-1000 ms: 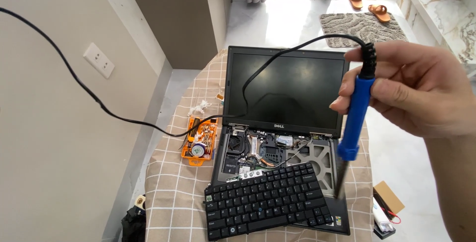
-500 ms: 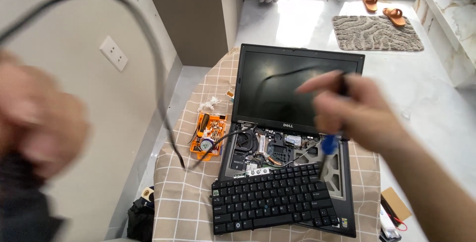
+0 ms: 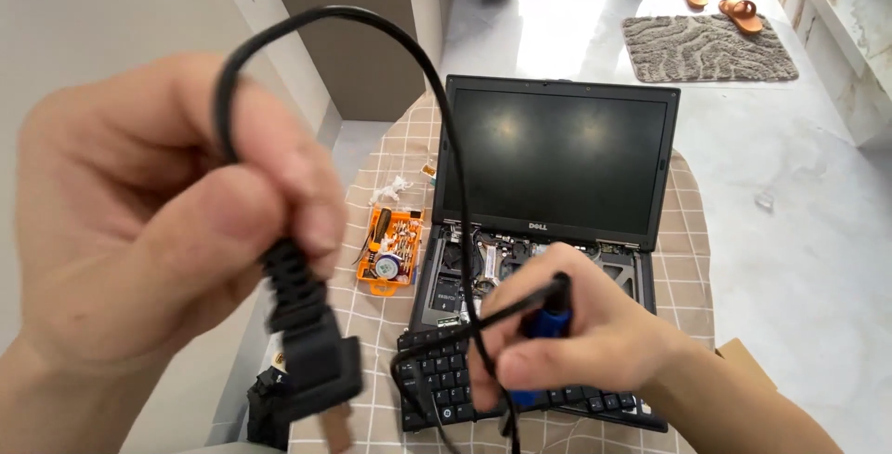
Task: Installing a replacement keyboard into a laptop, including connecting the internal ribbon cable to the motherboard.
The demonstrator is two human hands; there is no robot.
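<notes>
My left hand (image 3: 158, 231) is raised close to the camera, pinching a black power plug (image 3: 311, 352) by its ribbed strain relief, prongs pointing down. Its black cord (image 3: 437, 110) loops up over my fingers and runs down to my right hand (image 3: 567, 342). That hand is closed around a blue-handled soldering iron (image 3: 544, 324), low over the loose black keyboard (image 3: 437, 380). The keyboard lies on the front of an opened black laptop (image 3: 557, 157) whose inner boards are exposed below the dark screen.
An orange tray of screwdriver bits (image 3: 390, 254) lies left of the laptop on a checked cloth (image 3: 692, 250) covering a small table. A cardboard piece (image 3: 743, 361) sits at the right edge. Tiled floor, a grey mat (image 3: 706, 45) and sandals lie beyond.
My left hand has come up holding the plug end of the cord, now sharp and close to the camera. My right hand has lowered the soldering iron onto the keyboard area.
</notes>
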